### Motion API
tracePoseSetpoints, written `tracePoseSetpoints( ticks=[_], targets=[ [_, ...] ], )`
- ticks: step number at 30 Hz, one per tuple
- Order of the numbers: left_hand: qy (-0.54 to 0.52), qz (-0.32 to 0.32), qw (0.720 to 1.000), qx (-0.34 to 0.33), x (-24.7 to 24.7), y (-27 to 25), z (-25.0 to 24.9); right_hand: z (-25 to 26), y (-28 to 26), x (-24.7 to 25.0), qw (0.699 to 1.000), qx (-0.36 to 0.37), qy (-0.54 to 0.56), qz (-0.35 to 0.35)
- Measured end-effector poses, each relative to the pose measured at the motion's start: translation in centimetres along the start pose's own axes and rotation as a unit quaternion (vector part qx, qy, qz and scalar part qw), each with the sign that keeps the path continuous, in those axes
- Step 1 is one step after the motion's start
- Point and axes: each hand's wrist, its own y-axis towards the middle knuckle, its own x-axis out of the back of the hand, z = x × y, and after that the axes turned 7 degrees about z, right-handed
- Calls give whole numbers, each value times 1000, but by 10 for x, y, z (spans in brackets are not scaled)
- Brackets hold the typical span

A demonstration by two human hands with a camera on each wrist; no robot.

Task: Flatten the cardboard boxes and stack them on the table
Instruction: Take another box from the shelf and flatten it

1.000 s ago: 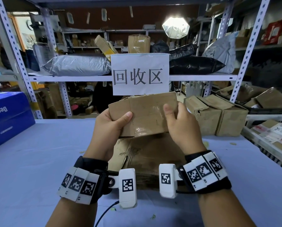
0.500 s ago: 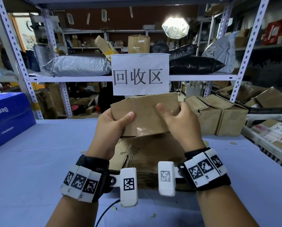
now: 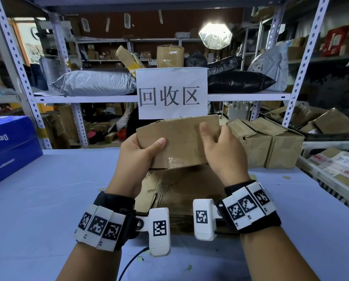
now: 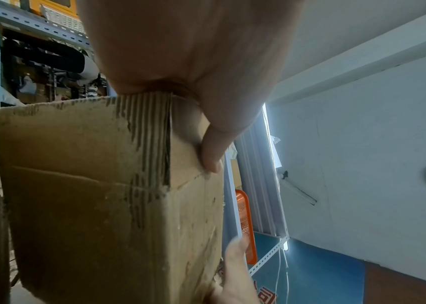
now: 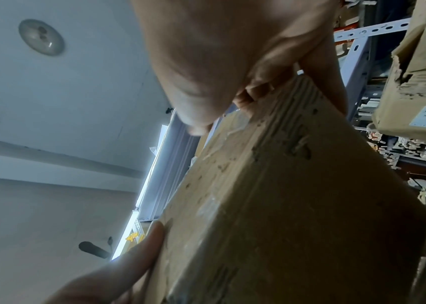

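Observation:
I hold a small brown cardboard box (image 3: 181, 140) up in front of me, above a pile of flattened cardboard (image 3: 181, 191) on the blue table (image 3: 48, 199). My left hand (image 3: 137, 157) grips the box's left end, thumb across its near face. The left wrist view shows that thumb on the box (image 4: 108, 195) corner. My right hand (image 3: 222, 153) grips the right end, thumb raised against the near face and fingers curled behind. In the right wrist view the box (image 5: 284, 205) fills the lower right, with my fingers (image 5: 321, 67) wrapped over its top edge.
Two upright cardboard boxes (image 3: 271, 145) stand at the table's back right. A blue carton (image 3: 9, 147) sits at the left edge. A white crate of labelled parcels (image 3: 336, 169) lies to the right. Metal shelving with a paper sign (image 3: 171, 93) rises behind.
My right thumb has slid up and left along the box's near face and the right hand has shifted its hold. The box has tilted slightly. The left hand has stayed in place.

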Motion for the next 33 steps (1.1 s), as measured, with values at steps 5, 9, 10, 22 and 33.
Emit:
tracePoseSetpoints(
  ticks=[5, 9, 10, 22, 33],
  targets=[
    [3, 5, 1000, 3, 1, -2, 1, -4, -3, -3, 1000, -10, 5, -21],
    [8, 1, 1000, -5, 4, -2, 0, -9, 1, -1, 998, 5, 53, -37],
    [7, -1, 1000, -8, 4, -2, 0, -10, 1, -1, 997, 5, 71, -38],
    [17, -3, 1000, -11, 8, -3, 1, -12, 1, 2, 994, 22, 100, -36],
    [34, -11, 999, -13, 14, -3, 1, -13, 0, 4, 993, 42, 104, -44]
  ],
)
